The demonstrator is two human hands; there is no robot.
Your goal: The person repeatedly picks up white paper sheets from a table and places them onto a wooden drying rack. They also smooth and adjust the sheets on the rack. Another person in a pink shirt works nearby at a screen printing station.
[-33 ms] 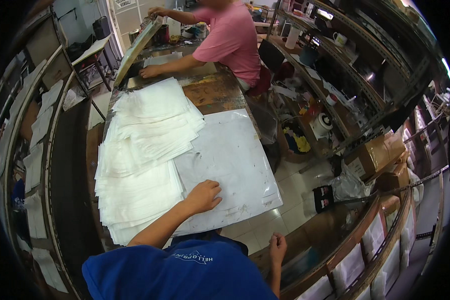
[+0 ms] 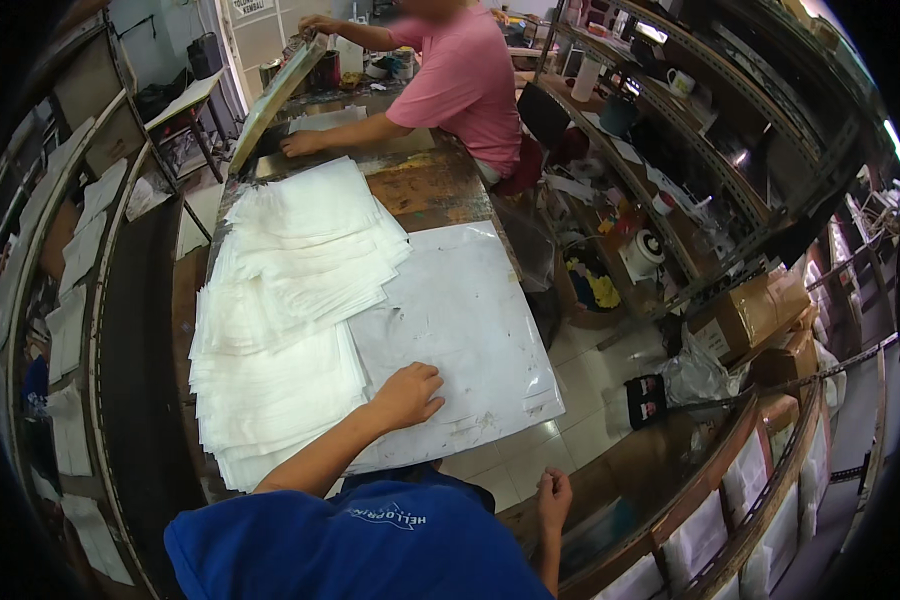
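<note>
My left hand (image 2: 408, 395) rests on a large grey-white sheet (image 2: 450, 310) with a shiny, scuffed surface, near its front edge. Its fingers are loosely bent and slightly apart, with nothing held. Touching the sheet's left side, overlapping stacks of thin white fabric-like pieces (image 2: 280, 300) run along the table, fanned in layers. My right hand (image 2: 554, 496) hangs low beside the table with its fingers curled in; no object shows in it.
Across the paint-stained table (image 2: 425, 190), a co-worker in a pink shirt (image 2: 465, 95) tilts up a framed screen (image 2: 275, 105), the other hand on the work surface. Metal shelving (image 2: 670, 150) lines the right; racks with white pieces (image 2: 695, 530) stand lower right, another rack (image 2: 95, 250) at left.
</note>
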